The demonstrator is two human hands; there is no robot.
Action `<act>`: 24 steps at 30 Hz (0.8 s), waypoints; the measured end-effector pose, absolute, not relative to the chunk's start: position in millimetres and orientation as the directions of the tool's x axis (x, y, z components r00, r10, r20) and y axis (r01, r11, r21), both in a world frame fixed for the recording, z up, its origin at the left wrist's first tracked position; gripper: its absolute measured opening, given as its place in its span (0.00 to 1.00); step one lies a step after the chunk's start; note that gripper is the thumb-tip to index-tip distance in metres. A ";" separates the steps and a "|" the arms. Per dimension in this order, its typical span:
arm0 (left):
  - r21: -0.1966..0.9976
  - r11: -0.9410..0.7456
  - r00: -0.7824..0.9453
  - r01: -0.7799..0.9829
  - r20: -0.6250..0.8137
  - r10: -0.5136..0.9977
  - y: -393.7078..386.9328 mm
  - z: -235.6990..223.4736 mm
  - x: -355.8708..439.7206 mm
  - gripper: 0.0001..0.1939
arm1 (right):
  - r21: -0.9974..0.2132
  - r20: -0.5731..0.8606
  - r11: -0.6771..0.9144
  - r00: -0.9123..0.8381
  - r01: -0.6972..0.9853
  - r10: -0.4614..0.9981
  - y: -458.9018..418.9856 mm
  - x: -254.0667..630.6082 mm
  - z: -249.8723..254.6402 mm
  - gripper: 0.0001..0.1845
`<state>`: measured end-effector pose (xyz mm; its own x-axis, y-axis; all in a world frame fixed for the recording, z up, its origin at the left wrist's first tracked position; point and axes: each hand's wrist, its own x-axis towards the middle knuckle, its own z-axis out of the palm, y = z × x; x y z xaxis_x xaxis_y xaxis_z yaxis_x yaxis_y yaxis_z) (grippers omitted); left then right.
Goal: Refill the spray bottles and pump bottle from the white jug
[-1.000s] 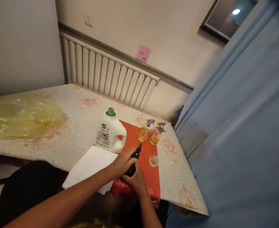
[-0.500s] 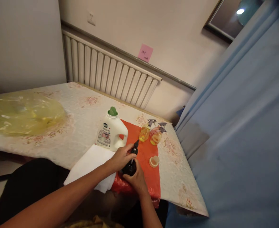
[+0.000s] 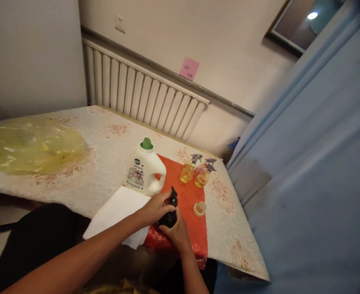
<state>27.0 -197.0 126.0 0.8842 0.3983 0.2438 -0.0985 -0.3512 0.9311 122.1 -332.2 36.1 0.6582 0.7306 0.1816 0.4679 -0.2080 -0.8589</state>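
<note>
My left hand (image 3: 155, 209) is closed around the collar of a black pump head (image 3: 173, 197), which sits at the mouth of a dark bottle (image 3: 168, 219). The fingers of my right hand (image 3: 177, 233) wrap round the body of that bottle and hide part of it. Both hands are over a red plastic sheet (image 3: 192, 220). Just beyond them stands a large white jug (image 3: 144, 171) with a green spout insert. To the right of the bottle lies a small pale cap (image 3: 200, 209).
Spray bottles (image 3: 186, 171) with yellow liquid stand at the sheet's far right. A folded white cloth (image 3: 118, 212) lies left of the sheet. Farther left is a yellow plastic bag (image 3: 35, 147). A blue curtain (image 3: 305, 163) hangs along the table's right side.
The pump head has come down onto the bottle's mouth; its tube, visible below my left hand before, no longer shows. My right hand keeps its hold on the bottle.
</note>
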 end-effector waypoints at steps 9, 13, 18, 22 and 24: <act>0.956 0.055 0.698 -0.290 0.171 0.695 -173.4 125.8 14.9 0.21 | -0.853 0.179 -0.232 0.679 0.468 0.712 -332.5 124.7 28.5 0.50; 0.880 0.320 0.687 -0.352 0.011 0.727 -158.2 111.1 4.1 0.21 | -0.875 0.180 -0.222 0.716 0.430 0.675 -332.2 119.7 22.8 0.51; 0.673 0.655 0.798 -0.344 -0.158 0.582 -140.5 75.2 -10.4 0.17 | -0.910 0.194 -0.204 0.806 0.360 0.560 -334.5 110.7 -0.6 0.49; 0.586 0.756 0.885 -0.292 -0.134 0.445 -126.0 48.7 -19.9 0.19 | -0.923 0.196 -0.227 0.889 0.309 0.414 -334.0 101.7 -17.0 0.48; 0.586 0.768 0.921 -0.257 -0.093 0.379 -118.9 39.1 -21.2 0.19 | -0.919 0.206 -0.246 0.908 0.307 0.364 -332.2 97.0 -19.2 0.46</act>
